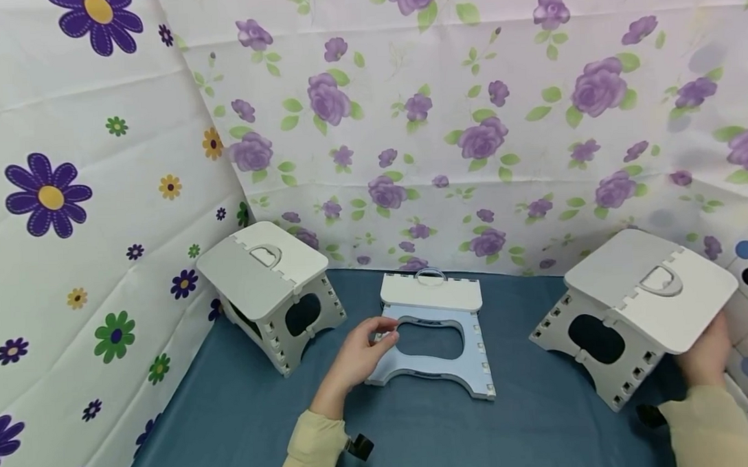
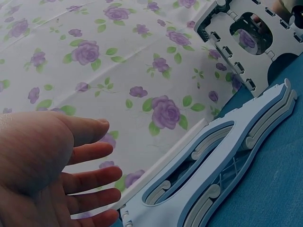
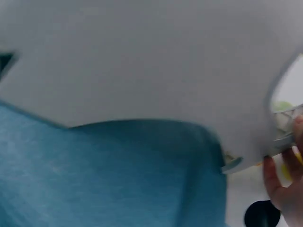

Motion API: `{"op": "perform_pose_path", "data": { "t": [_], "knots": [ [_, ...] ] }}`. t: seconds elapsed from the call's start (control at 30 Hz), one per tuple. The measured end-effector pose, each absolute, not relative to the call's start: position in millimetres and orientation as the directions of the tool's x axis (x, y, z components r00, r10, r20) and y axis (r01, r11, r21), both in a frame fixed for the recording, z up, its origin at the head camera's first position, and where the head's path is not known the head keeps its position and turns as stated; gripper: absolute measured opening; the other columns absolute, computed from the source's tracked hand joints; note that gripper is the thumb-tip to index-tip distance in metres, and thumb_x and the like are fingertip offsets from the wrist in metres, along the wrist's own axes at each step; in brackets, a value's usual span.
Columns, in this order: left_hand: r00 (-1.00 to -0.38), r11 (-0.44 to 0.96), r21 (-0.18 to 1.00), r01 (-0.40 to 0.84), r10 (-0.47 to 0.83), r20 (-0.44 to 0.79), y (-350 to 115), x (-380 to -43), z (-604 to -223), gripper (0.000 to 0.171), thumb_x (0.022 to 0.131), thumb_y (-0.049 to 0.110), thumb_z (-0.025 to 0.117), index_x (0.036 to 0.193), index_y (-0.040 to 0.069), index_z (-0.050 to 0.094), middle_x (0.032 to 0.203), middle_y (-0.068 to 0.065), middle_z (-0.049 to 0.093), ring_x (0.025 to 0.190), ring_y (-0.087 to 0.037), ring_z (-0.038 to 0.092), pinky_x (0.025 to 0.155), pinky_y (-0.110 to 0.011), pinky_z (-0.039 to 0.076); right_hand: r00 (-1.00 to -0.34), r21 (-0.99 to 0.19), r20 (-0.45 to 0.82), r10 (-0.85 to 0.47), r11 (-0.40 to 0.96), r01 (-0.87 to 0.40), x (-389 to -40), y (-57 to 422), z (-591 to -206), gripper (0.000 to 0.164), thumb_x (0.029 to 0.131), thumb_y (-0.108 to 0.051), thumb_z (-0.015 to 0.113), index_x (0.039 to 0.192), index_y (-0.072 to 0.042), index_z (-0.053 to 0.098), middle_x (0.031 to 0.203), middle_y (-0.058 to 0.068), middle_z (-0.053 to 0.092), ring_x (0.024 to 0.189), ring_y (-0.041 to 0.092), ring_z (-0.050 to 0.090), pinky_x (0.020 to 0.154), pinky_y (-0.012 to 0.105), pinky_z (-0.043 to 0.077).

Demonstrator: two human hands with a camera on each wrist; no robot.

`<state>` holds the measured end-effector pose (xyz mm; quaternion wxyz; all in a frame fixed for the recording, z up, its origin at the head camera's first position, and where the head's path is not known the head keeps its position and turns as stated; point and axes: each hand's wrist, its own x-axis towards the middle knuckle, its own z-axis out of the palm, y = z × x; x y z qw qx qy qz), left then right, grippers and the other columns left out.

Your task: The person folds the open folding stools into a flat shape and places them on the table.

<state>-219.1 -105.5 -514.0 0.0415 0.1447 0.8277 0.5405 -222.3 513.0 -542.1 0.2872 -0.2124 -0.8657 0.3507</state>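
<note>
A: Left hand [image 1: 356,358] first. State?

B: Fingers spread loosely, thumb apart from them; nothing held. Left wrist view shows fingertips near the frame, no clear contact.

A: And what lies off those fingertips?

B: Middle folding step stool [image 1: 425,366], lying flattened on the blue surface [image 1: 529,420], just to the right of the left hand. Long axis runs away from the person; white top panel [image 1: 413,292] at the far end, wire-like carry handle [image 1: 430,276] beyond it. Left hand is the nearer by far.

A: Anything between?

B: Nothing seen between fingers and the frame's left side. I judge that short sideways gap the relation that counts.

A: Right hand [image 1: 708,349]?

B: Mostly behind the right folding step stool [image 1: 636,300], which stands unfolded. Right wrist view: fingertips at a leg panel's edge. Cannot tell if they close round it. That stool stands between this hand and the middle one.

A: Farther out?

B: Left folding step stool [image 1: 264,285], unfolded, left of the left hand. Purple-rose sheet [image 1: 433,156] behind everything, just past the carry handle.
</note>
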Motion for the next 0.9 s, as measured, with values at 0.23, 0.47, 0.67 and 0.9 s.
{"op": "perform_pose_path", "data": {
  "t": [0.23, 0.47, 0.67, 0.9],
  "knots": [
    [-0.957, 0.387, 0.903, 0.187, 0.278, 0.079, -104.4, -218.2, -515.2, 0.038, 0.11, 0.039, 0.064, 0.139, 0.015, 0.069, 0.136, -0.001, 0.066, 0.127, -0.026, 0.06, 0.105, -0.052, 0.049, -0.644, -0.768, 0.43, 0.632, 0.631, 0.107, -226.9, 491.6, -551.5, 0.061, 0.101, -0.007, 0.061, 0.159, 0.001, 0.043, 0.155, 0.03, 0.047, 0.144, 0.048, 0.043, 0.126, 0.052, 0.026],
    [-0.957, 0.375, 0.907, 0.19, 0.276, 0.087, -103.7, -216.0, -515.3, 0.039, 0.11, 0.039, 0.064, 0.139, 0.015, 0.069, 0.137, -0.002, 0.066, 0.127, -0.025, 0.06, 0.104, -0.051, 0.049, -0.616, -0.734, 0.495, 0.613, 0.675, 0.082, -223.7, 487.9, -558.7, 0.066, 0.099, -0.009, 0.064, 0.158, 0.007, 0.04, 0.151, 0.039, 0.043, 0.141, 0.058, 0.04, 0.124, 0.061, 0.025],
    [-0.957, 0.371, 0.91, 0.185, 0.28, 0.08, -103.9, -216.3, -514.6, 0.04, 0.11, 0.039, 0.064, 0.141, 0.013, 0.068, 0.137, -0.002, 0.066, 0.127, -0.025, 0.06, 0.105, -0.051, 0.049, -0.615, -0.704, 0.517, 0.596, 0.705, 0.09, -223.2, 493.1, -572.4, 0.077, 0.091, -0.009, 0.073, 0.158, 0.006, 0.038, 0.148, 0.041, 0.042, 0.136, 0.061, 0.041, 0.118, 0.069, 0.028],
    [-0.957, 0.364, 0.911, 0.194, 0.276, 0.093, -105.8, -217.8, -511.3, 0.037, 0.11, 0.037, 0.065, 0.139, 0.016, 0.069, 0.137, -0.003, 0.066, 0.126, -0.026, 0.06, 0.105, -0.053, 0.049, -0.602, -0.785, 0.403, 0.689, 0.599, 0.16, -219.5, 478.8, -565.3, 0.071, 0.1, -0.014, 0.065, 0.163, -0.001, 0.035, 0.155, 0.034, 0.038, 0.143, 0.053, 0.039, 0.123, 0.063, 0.025]
  ]
}}
